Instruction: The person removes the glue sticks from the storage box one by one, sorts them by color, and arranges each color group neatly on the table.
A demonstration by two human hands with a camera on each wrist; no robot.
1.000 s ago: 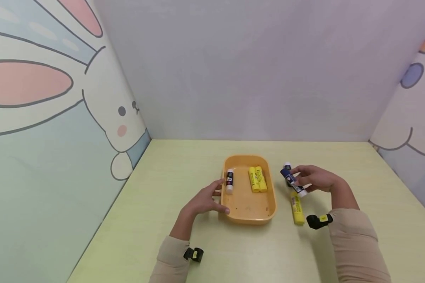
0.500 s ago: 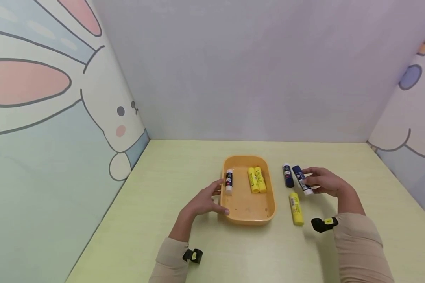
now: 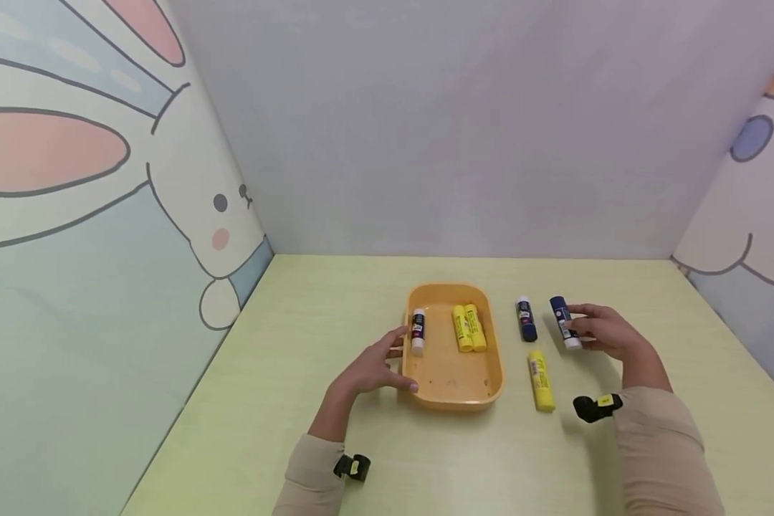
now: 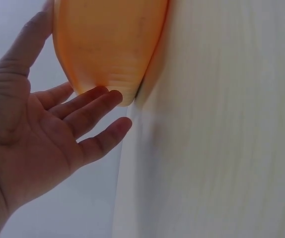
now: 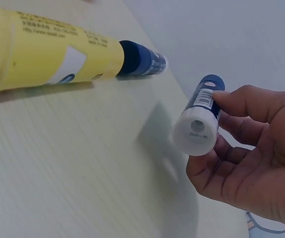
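Note:
My right hand (image 3: 606, 333) pinches a dark blue glue stick (image 3: 564, 322) between thumb and fingers. In the right wrist view its white end (image 5: 197, 133) faces the camera, and the stick is held above the table. Left of it lie another blue glue stick (image 3: 526, 319) and, nearer me, a yellow glue stick (image 3: 541, 381). My left hand (image 3: 375, 364) rests at the left side of the orange tray (image 3: 451, 398), thumb on the rim. In the left wrist view its loosely extended fingers (image 4: 95, 111) touch the tray's outer wall.
Inside the tray, a dark glue stick (image 3: 418, 331) lies at the left and two yellow glue sticks (image 3: 469, 328) lie side by side at the right. A light wooden table (image 3: 464, 459) carries everything. A grey wall (image 3: 464, 143) stands behind, with cartoon-painted panels at both sides.
My right hand has moved right, carrying its blue glue stick away from the other blue one and turning it more upright in view. The left hand and tray have stayed put.

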